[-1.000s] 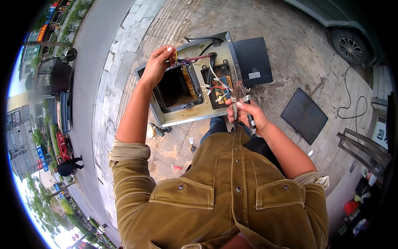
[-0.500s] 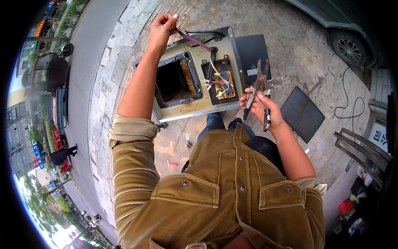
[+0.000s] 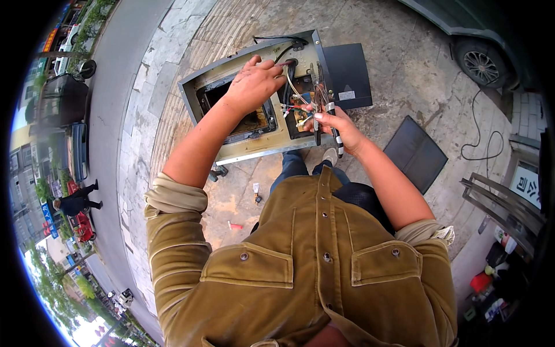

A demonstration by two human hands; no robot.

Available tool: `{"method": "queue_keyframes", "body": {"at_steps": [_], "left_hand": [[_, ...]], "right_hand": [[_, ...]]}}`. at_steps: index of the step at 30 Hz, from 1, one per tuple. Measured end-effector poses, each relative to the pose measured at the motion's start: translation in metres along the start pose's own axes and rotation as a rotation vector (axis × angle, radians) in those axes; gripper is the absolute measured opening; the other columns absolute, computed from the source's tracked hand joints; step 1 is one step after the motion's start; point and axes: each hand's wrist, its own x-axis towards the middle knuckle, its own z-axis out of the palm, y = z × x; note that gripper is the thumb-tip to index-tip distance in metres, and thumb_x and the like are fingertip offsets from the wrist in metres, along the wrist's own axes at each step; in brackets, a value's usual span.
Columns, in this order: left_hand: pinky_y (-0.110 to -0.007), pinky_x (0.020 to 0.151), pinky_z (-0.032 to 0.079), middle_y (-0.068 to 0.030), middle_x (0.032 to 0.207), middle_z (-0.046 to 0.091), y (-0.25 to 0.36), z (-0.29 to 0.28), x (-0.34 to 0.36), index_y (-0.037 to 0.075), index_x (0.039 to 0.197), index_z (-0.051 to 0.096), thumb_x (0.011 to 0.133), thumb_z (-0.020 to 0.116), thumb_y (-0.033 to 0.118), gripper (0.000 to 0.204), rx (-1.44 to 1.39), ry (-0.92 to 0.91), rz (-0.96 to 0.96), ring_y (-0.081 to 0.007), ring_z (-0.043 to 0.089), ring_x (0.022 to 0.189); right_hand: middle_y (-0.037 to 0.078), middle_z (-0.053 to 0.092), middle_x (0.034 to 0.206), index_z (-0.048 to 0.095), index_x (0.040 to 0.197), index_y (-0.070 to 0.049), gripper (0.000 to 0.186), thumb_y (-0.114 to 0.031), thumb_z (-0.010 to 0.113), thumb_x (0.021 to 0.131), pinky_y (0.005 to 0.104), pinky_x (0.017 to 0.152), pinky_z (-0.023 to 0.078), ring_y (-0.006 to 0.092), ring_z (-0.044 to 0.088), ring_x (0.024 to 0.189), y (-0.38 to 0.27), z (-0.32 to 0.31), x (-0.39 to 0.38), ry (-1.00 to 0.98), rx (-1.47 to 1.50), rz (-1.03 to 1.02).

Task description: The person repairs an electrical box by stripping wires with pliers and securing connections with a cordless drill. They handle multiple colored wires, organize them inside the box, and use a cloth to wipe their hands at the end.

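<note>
An opened beige metal appliance housing stands before me, with a dark square opening on its left and a circuit board in a black tray on its right. Over the housing, the fingers of my left hand are closed on the purple-sleeved wire, close to where the cables come through; the fingertips are partly hidden. My right hand grips long-jawed pliers with dark handles, jaws pointing away from me. The pliers hang over the board's right edge and cover part of it. Loose coloured wires lie over the board.
A dark flat panel lies behind the housing's right side, another dark panel on the pavement to the right. Small items, one red, lie near my feet. At far right are a vehicle wheel and a black cable.
My left hand has come down and right, from holding the wire stretched out at the upper left to the cable entry. My right hand has brought the pliers left, over the circuit board.
</note>
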Motion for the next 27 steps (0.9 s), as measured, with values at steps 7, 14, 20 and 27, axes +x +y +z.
{"method": "queue_keyframes", "body": {"at_steps": [7, 14, 20, 27], "left_hand": [[-0.039, 0.099, 0.041, -0.0027, 0.126, 0.058, 0.03, 0.036, 0.005, 0.014, 0.119, 0.061, 0.084, 0.052, 0.01, 0.036, -0.246, -0.032, 0.105, -0.0214, 0.059, 0.109], [-0.042, 0.072, 0.047, -0.01, 0.085, 0.06, 0.009, 0.0, 0.009, 0.006, 0.089, 0.063, 0.079, 0.067, 0.013, 0.013, -0.678, -0.09, 0.024, -0.0322, 0.061, 0.083], [-0.039, 0.07, 0.046, -0.01, 0.085, 0.06, -0.022, -0.021, -0.001, 0.005, 0.089, 0.063, 0.082, 0.069, 0.015, 0.014, -0.886, -0.121, -0.064, -0.0306, 0.059, 0.082], [-0.039, 0.08, 0.042, -0.0048, 0.08, 0.061, 0.002, -0.041, 0.002, 0.011, 0.086, 0.067, 0.08, 0.069, 0.018, 0.01, -0.592, -0.162, 0.129, -0.0249, 0.059, 0.086]], "right_hand": [[0.008, 0.063, 0.105, 0.053, 0.112, -0.004, 0.035, -0.024, 0.062, 0.085, 0.0286, 0.084, 0.045, 0.0134, 0.057, 0.086, 0.009, -0.006, -0.043, -0.062, -0.05, 0.027], [0.014, 0.057, 0.117, 0.047, 0.126, -0.003, 0.046, -0.024, 0.057, 0.086, 0.0349, 0.091, 0.045, 0.02, 0.057, 0.098, 0.007, -0.025, -0.062, 0.011, 0.144, -0.106], [0.016, 0.055, 0.119, 0.045, 0.126, -0.001, 0.044, -0.022, 0.055, 0.088, 0.0372, 0.094, 0.044, 0.0228, 0.056, 0.101, 0.0, -0.015, -0.067, 0.087, 0.235, -0.224], [0.016, 0.058, 0.114, 0.047, 0.125, -0.001, 0.043, -0.023, 0.056, 0.089, 0.0345, 0.09, 0.045, 0.0217, 0.058, 0.098, -0.004, -0.003, -0.08, 0.016, 0.338, -0.074]]}}
